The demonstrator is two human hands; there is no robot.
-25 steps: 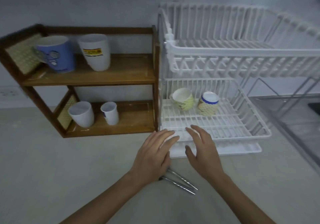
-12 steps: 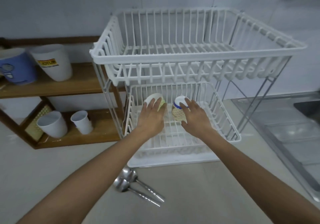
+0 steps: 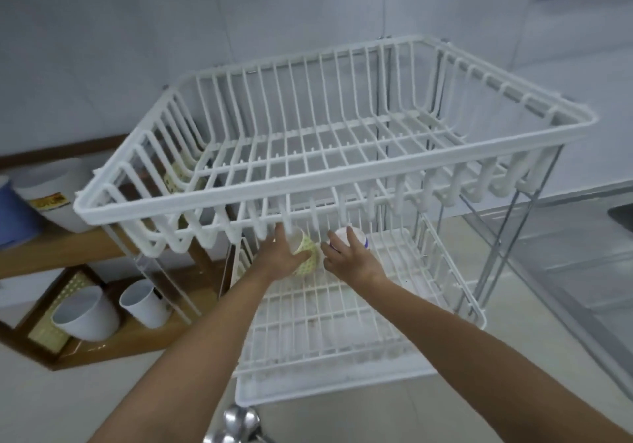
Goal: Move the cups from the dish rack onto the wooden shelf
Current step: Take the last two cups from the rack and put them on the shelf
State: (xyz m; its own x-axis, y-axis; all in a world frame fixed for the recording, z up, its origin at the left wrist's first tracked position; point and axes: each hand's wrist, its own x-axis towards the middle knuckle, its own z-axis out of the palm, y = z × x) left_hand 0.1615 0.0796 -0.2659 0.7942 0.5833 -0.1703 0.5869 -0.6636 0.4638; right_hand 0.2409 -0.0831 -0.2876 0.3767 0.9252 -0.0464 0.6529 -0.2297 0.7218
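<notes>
Deep inside the lower tier of the white dish rack point(image 3: 342, 326), two cups are being gripped. The left hand point(image 3: 281, 257) is wrapped around the yellow-patterned cup point(image 3: 306, 254), which lies tilted with its mouth toward the upper left; the fingers point(image 3: 303, 257) are curled over its side and the thumb is raised along its rim. Just beside it, the right hand point(image 3: 349, 257) is closed over the blue-rimmed cup point(image 3: 354, 237), with the fingertips laid on its white top. Whether either cup has been lifted clear of the wires cannot be told. Much of both cups is hidden by the hands and by the front rail of the upper tier point(image 3: 274, 209), which is seen across them. To the left, the wooden shelf point(image 3: 68, 250) is partly cut off by the frame edge. A white cup point(image 3: 51, 189) and a blue mug point(image 3: 13, 216) are seen on its upper board, two white cups point(image 3: 85, 316) on its lower one. At the bottom edge, spoons point(image 3: 236, 422) are only partly shown.
</notes>
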